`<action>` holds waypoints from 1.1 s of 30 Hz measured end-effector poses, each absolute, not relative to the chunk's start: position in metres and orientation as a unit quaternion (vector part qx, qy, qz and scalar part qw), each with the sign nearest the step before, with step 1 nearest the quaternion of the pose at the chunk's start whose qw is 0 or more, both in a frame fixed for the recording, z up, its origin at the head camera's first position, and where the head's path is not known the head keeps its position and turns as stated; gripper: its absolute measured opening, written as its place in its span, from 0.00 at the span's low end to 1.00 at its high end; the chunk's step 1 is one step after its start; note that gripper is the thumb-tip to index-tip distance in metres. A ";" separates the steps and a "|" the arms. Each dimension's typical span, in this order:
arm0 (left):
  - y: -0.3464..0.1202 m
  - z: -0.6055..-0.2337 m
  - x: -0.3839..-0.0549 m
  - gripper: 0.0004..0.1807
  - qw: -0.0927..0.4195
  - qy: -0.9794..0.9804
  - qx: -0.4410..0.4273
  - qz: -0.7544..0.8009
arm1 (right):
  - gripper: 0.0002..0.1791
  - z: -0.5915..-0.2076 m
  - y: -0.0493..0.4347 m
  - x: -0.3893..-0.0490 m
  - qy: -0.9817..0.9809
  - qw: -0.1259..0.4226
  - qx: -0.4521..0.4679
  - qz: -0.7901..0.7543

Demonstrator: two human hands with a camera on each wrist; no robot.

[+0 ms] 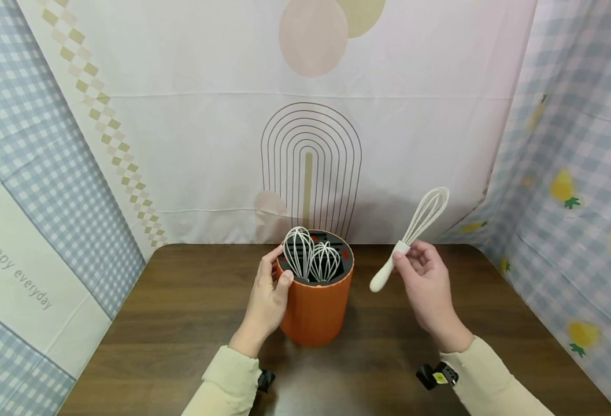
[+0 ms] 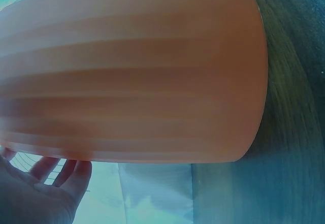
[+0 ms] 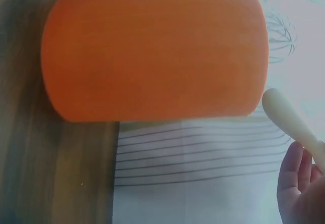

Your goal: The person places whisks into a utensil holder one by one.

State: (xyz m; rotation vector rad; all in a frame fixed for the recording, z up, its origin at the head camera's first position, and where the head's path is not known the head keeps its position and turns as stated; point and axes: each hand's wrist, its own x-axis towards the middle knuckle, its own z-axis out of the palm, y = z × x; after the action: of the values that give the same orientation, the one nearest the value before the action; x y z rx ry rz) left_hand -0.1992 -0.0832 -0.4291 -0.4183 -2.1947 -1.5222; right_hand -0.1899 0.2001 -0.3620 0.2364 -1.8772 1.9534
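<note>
An orange utensil holder with a dark slotted top stands upright on the table. Two white-wired whisks, a larger whisk and a smaller whisk, stick up out of its slots, their handles hidden inside. My left hand grips the holder's upper left side, thumb near the front rim and fingers round the back. To the right of the holder, my right hand pinches a white whisk in the air near the top of its handle. That whisk tilts, wires up and to the right, handle end toward the holder.
Under the holder is a dark wooden table. A pale printed cloth hangs right behind it, with blue checked cloths at the left and right.
</note>
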 end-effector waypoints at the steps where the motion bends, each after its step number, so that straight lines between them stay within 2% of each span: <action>1: -0.083 -0.429 -0.199 0.29 0.217 -0.793 -0.151 -0.549 | 0.15 -0.361 0.197 -0.190 -0.668 0.215 0.089 0.707; 13: -0.083 -0.429 -0.199 0.29 0.224 -0.790 -0.153 -0.549 | 0.20 -0.347 0.172 -0.194 -0.632 0.266 0.155 0.711; 19: -0.083 -0.429 -0.199 0.29 0.225 -0.791 -0.154 -0.547 | 0.19 -0.343 0.156 -0.198 -0.632 0.269 0.188 0.702; 23: -0.083 -0.429 -0.199 0.29 0.225 -0.793 -0.153 -0.545 | 0.19 -0.338 0.146 -0.199 -0.654 0.262 0.194 0.683; 33: -0.082 -0.430 -0.199 0.28 0.226 -0.792 -0.151 -0.547 | 0.15 -0.319 0.132 -0.184 -0.743 0.199 0.202 0.606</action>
State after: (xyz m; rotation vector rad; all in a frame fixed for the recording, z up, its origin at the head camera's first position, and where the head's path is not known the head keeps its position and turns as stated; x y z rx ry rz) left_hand -0.1993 -0.0823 -0.4301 -0.4160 -2.1846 -1.5073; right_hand -0.1844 0.1324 -0.3190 0.5636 -2.0783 1.6954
